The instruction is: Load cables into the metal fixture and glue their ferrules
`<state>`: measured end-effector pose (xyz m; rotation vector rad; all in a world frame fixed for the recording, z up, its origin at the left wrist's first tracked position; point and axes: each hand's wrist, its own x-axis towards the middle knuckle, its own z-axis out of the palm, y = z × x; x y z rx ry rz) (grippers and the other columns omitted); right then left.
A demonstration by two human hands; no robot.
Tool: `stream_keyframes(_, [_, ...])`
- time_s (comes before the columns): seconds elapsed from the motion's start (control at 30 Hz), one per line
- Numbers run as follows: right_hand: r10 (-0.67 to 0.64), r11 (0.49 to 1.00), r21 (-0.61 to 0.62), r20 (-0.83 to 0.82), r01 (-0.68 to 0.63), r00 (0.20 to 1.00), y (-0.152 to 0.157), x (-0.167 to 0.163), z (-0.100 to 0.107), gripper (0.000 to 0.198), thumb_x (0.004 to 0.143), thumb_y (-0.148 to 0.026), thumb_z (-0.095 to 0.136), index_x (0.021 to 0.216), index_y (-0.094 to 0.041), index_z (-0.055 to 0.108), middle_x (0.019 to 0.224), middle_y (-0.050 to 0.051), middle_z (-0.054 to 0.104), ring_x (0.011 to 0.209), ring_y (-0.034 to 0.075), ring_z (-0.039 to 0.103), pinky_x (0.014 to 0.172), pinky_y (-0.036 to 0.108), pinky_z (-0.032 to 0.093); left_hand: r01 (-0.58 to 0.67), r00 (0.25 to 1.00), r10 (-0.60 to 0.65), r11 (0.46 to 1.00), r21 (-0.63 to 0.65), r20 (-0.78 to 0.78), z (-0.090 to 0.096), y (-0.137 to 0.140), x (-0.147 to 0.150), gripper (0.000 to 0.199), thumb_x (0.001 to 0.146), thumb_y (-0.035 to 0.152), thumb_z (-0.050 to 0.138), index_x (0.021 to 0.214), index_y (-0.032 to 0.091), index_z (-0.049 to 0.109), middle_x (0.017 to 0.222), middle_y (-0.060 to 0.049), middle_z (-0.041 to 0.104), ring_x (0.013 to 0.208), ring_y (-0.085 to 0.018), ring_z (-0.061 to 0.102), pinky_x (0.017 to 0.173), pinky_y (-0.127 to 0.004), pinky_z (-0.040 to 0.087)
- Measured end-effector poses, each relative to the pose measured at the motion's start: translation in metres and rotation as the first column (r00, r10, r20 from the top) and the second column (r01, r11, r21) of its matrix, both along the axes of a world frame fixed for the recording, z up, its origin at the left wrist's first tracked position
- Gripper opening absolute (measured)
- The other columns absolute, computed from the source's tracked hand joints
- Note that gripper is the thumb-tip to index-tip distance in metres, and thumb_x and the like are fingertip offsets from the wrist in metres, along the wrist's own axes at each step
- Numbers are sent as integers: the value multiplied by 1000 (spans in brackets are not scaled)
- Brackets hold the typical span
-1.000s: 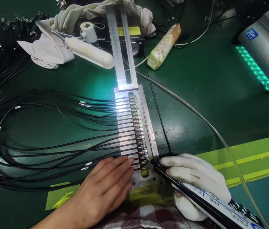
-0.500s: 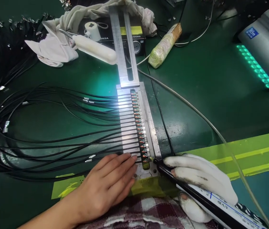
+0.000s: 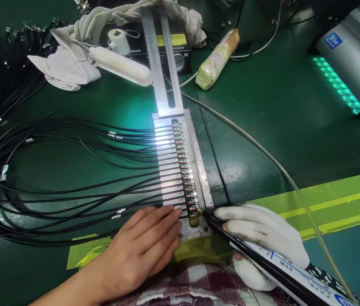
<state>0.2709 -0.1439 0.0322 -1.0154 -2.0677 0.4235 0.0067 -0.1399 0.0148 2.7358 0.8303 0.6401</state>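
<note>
A long metal fixture (image 3: pixel 201 170) holds a row of black cables (image 3: pixel 135 173) side by side. Their stripped ends, with small connectors (image 3: pixel 185 172), lie in its slot. My bare left hand (image 3: pixel 146 246) rests palm down over the lowest cables, fingers stretched and together, fingertips at the fixture's left side. In a white glove with bared fingertips, my right hand (image 3: pixel 263 238) grips a black and white glue syringe (image 3: pixel 259 255) marked "UV". Its thin tip points at the connectors near the bottom of the row; whether it touches them I cannot tell.
Cable loops spread left. A white-handled tool (image 3: pixel 121 66), a cloth (image 3: pixel 68 70), a black box (image 3: pixel 183 63) and a wrapped block (image 3: pixel 216 59) lie behind. A lit UV lamp (image 3: pixel 349 63) stands right. A clear hose (image 3: pixel 256 142) crosses the table beside yellow tape (image 3: pixel 336 204).
The view has shifted slightly, so most things sit a little further left. My right hand and the syringe tip have shifted slightly left with it; my left hand keeps its place on the cables.
</note>
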Motion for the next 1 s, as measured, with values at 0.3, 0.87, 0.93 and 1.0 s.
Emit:
stream_keyframes(0.3, [17,1000,-15,-8,-17,1000,-2,2,-2,25,96,-31,44,92,-15,63,97,10,73,87,15,71,81,31,53,1,1000,-1,1000,-11,-4,-3,0,0,26,87,11,60,111,9,67,119,-9,69,117,-23,57,100,-37,41])
stream_keyframes(0.87, [22,1000,-20,-19,-22,1000,-6,5,-7,24,94,-32,46,96,-16,63,102,9,72,90,16,70,84,31,51,-17,1000,17,1000,3,12,3,1,4,21,89,13,58,107,10,70,115,-8,71,113,-22,59,99,-34,39])
stream_keyframes(0.93, [20,1000,-22,-30,-21,999,-6,6,-7,23,93,-31,46,96,-16,63,102,10,72,90,15,70,84,31,51,-17,1000,16,1000,3,11,3,1,4,21,89,13,58,107,10,70,116,-8,71,113,-22,59,99,-35,39])
stream_keyframes(1.0, [21,999,-27,-32,-22,999,-6,5,-7,21,91,-29,48,96,-16,63,103,9,72,90,15,69,84,31,51,-15,1000,15,1000,1,11,2,1,3,22,89,13,58,107,10,69,116,-8,70,114,-22,59,99,-35,39])
